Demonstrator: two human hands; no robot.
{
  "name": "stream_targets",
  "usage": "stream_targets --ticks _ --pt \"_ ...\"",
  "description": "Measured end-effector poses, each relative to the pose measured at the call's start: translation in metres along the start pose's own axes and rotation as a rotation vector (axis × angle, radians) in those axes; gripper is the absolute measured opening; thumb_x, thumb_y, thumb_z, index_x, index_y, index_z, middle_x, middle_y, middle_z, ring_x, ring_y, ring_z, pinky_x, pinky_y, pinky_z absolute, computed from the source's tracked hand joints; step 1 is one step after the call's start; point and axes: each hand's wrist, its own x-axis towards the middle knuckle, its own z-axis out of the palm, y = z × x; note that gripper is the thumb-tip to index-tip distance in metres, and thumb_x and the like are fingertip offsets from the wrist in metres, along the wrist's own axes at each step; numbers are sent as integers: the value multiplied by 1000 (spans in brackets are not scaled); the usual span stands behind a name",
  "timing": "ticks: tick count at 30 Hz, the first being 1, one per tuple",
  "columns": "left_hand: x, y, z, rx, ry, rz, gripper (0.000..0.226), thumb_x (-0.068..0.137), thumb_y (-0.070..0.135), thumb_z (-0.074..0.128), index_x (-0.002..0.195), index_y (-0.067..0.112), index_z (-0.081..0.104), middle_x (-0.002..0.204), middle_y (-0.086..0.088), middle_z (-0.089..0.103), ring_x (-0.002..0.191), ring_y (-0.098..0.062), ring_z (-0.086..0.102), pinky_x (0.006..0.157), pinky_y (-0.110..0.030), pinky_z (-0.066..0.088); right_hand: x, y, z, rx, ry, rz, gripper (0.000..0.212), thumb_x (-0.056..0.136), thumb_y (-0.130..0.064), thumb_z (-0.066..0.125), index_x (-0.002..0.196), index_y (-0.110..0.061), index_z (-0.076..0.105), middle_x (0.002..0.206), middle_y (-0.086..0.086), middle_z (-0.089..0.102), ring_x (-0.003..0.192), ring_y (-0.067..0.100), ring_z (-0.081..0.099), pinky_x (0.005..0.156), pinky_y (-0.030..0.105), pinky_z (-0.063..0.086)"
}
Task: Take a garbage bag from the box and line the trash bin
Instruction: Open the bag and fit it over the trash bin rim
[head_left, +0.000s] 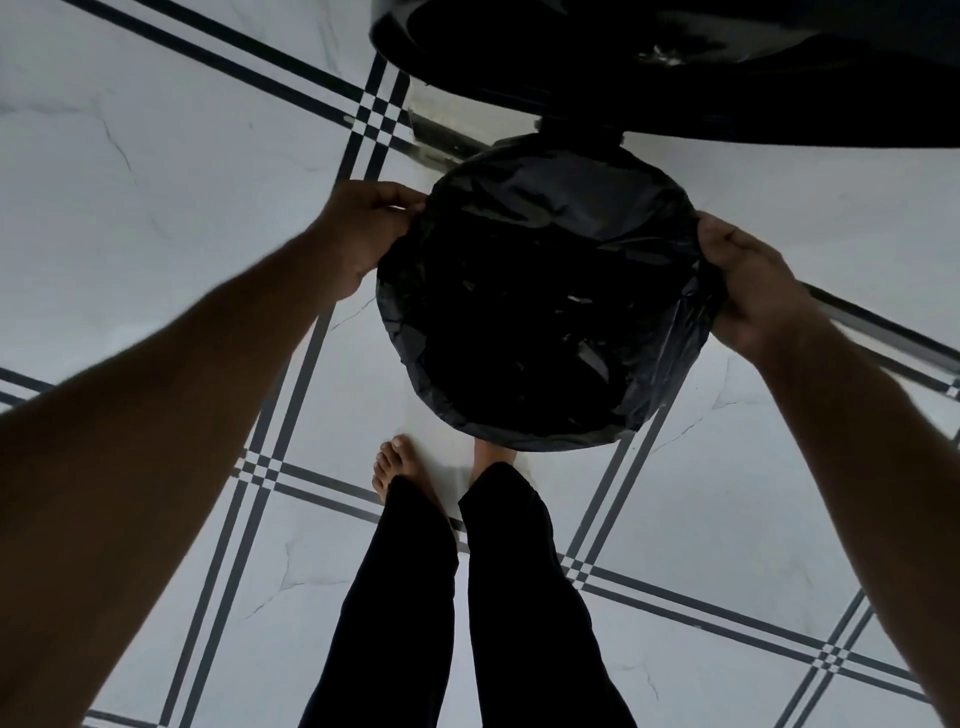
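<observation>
A round trash bin stands on the floor in front of my feet, and a black garbage bag (540, 306) covers its whole mouth and hangs down inside it. The bag's edge is folded over the rim all round, so the bin itself is hidden. My left hand (363, 234) pinches the bag's edge at the left side of the rim. At the right side, my right hand (748, 280) grips the bag's edge against the rim. No bag box is in view.
A raised black lid (675, 62) stands behind the bin at the top of the view. The floor (156, 156) is white marble tile with dark stripes. My bare feet (395, 467) and black trouser legs are just below the bin.
</observation>
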Motion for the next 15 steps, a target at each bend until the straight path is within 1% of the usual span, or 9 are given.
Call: stream_targets --ticks 1,3,5,6,8,10,12,13,15 --pt "2 1 0 -28 0 -62 18 92 9 62 109 11 68 88 -2 69 78 -14 68 67 -22 58 2 0 -1 11 15 10 37 98 -17 59 130 2 58 128 18 66 115 30 67 94 42 57" --pt "5 3 1 -72 22 -154 23 89 10 66 112 14 66 94 -4 69 81 -15 68 70 -23 58 4 0 1 -11 59 10 25 97 -17 61 118 -3 64 107 10 74 95 22 73 79 35 61" --pt "5 1 1 -66 65 -181 13 88 13 69 99 18 67 90 -2 68 80 -14 66 69 -23 56 1 1 4 -33 86 24 16 98 -23 60 103 -9 66 92 4 75 84 16 73 73 31 60" --pt "4 -1 1 -51 75 -168 7 88 14 69 90 20 67 85 0 68 78 -14 66 67 -22 56 -1 2 3 -43 95 29 18 99 -27 58 98 -11 68 92 3 75 86 17 73 76 32 60" --pt "0 -7 1 -48 97 -120 9 90 23 67 81 22 69 82 3 69 80 -14 66 68 -25 54 -7 3 3 -92 132 10 26 100 -35 55 95 -14 70 95 1 75 92 16 72 82 32 59" --pt "-7 -10 2 -116 120 -105 31 95 43 55 84 21 73 85 5 73 82 -13 69 70 -27 53 -14 3 0 -160 172 -29 32 100 -42 54 97 -15 71 91 -5 73 90 12 68 80 28 55" --pt "-13 -14 3 -164 121 -100 49 99 52 39 91 21 75 91 4 76 84 -14 70 70 -27 52 -19 6 -3 -199 167 -54 39 100 -44 53 105 -9 70 94 -5 72 91 11 67 80 27 52" --pt "-17 -16 4 -161 112 -89 52 99 54 35 93 22 76 93 3 76 85 -15 71 72 -28 52 -22 7 -4 -221 152 -64 41 100 -44 53 109 -8 70 97 -4 72 93 11 66 81 27 52" --pt "-21 -18 6 -139 106 -67 51 98 56 36 94 26 77 96 5 76 90 -14 72 80 -29 53 -26 9 -4 -248 124 -70 32 100 -43 53 104 -17 71 96 -6 71 89 10 66 76 26 50"
